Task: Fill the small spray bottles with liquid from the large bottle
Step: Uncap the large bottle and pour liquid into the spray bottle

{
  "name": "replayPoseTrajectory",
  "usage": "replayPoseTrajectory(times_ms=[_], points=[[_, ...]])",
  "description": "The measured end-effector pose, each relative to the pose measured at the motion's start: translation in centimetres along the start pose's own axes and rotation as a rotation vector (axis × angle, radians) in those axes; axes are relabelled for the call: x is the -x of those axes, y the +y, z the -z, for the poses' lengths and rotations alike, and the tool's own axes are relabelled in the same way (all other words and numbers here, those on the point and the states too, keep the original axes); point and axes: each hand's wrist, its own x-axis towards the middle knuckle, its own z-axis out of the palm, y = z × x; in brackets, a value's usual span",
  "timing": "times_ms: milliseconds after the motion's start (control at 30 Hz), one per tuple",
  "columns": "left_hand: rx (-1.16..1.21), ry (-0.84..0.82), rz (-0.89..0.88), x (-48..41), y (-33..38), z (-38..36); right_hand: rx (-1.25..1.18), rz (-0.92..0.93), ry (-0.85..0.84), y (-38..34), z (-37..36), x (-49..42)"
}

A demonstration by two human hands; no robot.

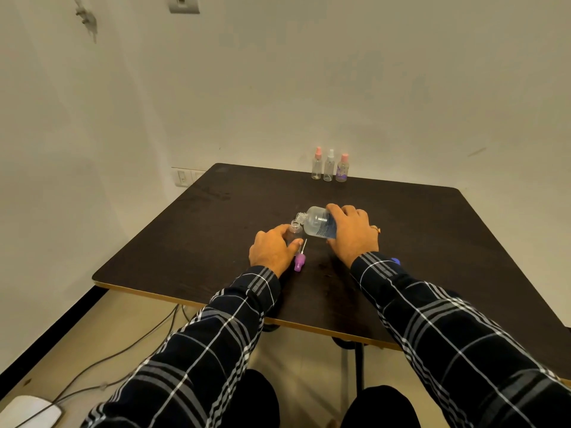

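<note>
My right hand [352, 234] grips the large clear bottle [316, 222], which is tilted to the left with its open neck just above a small clear bottle [295, 230]. My left hand [273, 248] holds that small bottle upright on the dark table [417, 230]; its cap is off. A purple spray cap [299, 261] with a white dip tube lies on the table beside my left thumb. Three small spray bottles [330, 166] stand capped at the table's far edge: two with pink tops, one with a white top.
A blue object [395, 261] peeks out behind my right sleeve. The table meets a pale wall at the back. Cables run over the floor under the table, and a white object [27, 410] lies at the lower left.
</note>
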Motion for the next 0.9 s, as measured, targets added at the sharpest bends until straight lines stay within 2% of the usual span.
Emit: replayPoseTrajectory(times_ms=[900], points=[[-0.004,0.003,0.011,0.30,0.12,0.14,-0.017,-0.001,-0.004,0.34,-0.05,0.26]])
